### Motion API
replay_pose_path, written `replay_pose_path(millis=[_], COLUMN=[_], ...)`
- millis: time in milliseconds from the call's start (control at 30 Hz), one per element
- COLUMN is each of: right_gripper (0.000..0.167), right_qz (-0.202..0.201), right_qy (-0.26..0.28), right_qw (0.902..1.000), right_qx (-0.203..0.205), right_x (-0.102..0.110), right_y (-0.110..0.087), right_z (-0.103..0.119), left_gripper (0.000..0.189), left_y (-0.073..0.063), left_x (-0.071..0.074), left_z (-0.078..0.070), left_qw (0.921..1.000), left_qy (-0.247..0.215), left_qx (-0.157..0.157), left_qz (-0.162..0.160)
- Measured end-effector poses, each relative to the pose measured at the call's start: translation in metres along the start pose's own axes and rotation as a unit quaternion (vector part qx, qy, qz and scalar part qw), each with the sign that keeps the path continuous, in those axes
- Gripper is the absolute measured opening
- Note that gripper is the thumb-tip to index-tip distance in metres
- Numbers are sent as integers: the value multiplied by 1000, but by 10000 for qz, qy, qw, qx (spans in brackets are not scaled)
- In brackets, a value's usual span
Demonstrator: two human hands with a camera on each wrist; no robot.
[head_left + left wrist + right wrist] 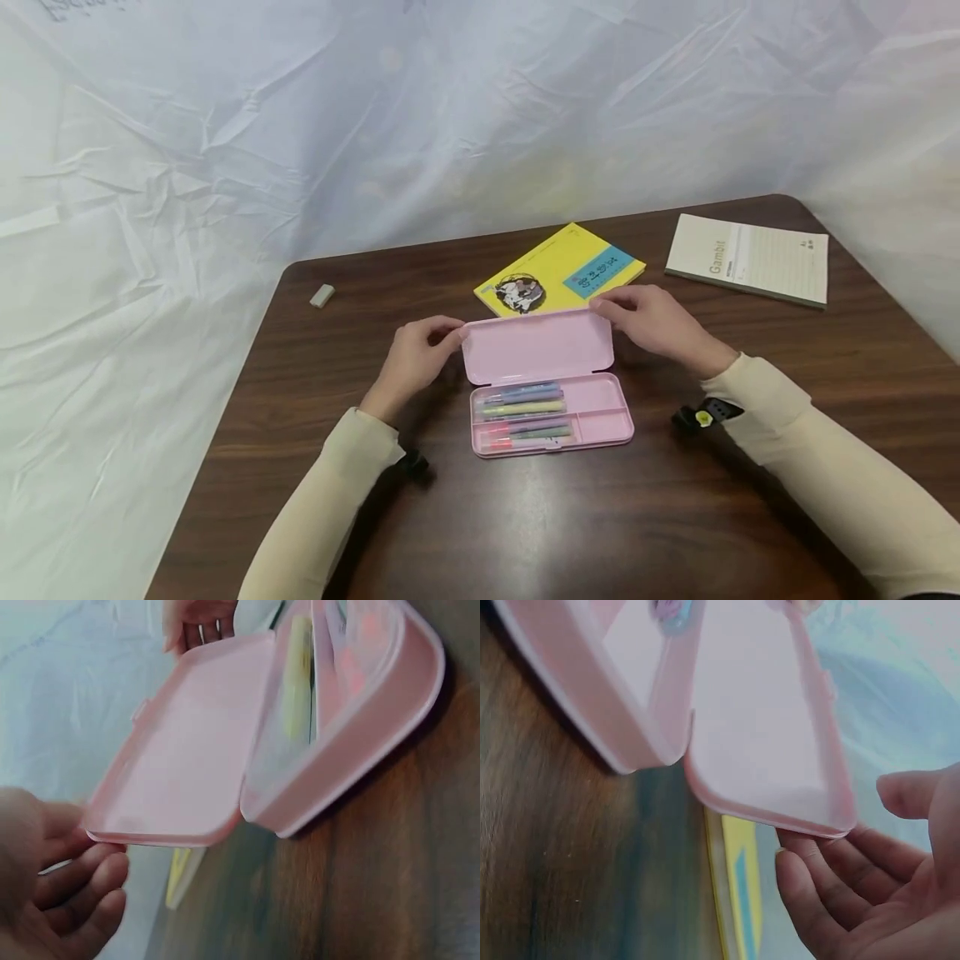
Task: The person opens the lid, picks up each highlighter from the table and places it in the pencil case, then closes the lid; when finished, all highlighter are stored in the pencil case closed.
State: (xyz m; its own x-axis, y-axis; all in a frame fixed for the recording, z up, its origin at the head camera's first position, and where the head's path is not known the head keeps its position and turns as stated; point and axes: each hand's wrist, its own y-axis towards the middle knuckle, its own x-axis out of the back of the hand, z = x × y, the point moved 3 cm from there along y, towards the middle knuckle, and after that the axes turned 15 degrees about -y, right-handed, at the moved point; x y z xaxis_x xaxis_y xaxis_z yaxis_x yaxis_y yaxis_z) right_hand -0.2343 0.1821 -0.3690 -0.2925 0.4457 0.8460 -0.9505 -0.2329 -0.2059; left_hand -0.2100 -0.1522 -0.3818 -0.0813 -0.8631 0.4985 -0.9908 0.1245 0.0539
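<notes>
A pink pencil case (551, 450) lies on the table with its hinged lid (538, 346) raised and tilted back. Several pens and markers (525, 408) fill its left compartments; the small compartments at right show bare pink bottoms. My left hand (416, 358) pinches the lid's upper left corner, thumb at the edge and fingers behind it in the left wrist view. At the opposite corner, my right hand (660, 321) touches the lid from behind with its fingers (810, 877). Its thumb stands apart from the lid in the right wrist view.
Behind the lid lies a yellow booklet (558, 258), partly covered by it in the head view. A cream notebook (750, 258) is at the back right, and a small white eraser (322, 296) at the back left. White sheeting (450, 125) hangs behind the dark wooden table (300, 400).
</notes>
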Motion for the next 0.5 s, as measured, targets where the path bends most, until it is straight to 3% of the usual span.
replay_pose_path(millis=[133, 200, 267, 400, 500], right_gripper=[57, 50, 40, 25, 37], right_qz=[-152, -194, -210, -117, 77], right_qy=[92, 26, -75, -206, -324], right_qw=[9998, 9997, 9988, 9922, 9830], right_qx=[4, 170, 432, 1224, 1804], right_x=[5, 6, 4, -4, -14], right_y=[-17, -26, -35, -51, -62], right_z=[5, 7, 8, 7, 5], left_gripper=[38, 38, 34, 33, 46], left_y=[-17, -26, -35, -50, -60], left_x=[3, 3, 1, -6, -13], left_z=[-12, -16, -19, -21, -22], left_qw=[9976, 9952, 9924, 9804, 9666], left_qy=[-215, -251, -186, 89, 420], left_qx=[-642, -943, -1160, -1274, -1210], left_qz=[-164, -22, 356, 1498, 2221])
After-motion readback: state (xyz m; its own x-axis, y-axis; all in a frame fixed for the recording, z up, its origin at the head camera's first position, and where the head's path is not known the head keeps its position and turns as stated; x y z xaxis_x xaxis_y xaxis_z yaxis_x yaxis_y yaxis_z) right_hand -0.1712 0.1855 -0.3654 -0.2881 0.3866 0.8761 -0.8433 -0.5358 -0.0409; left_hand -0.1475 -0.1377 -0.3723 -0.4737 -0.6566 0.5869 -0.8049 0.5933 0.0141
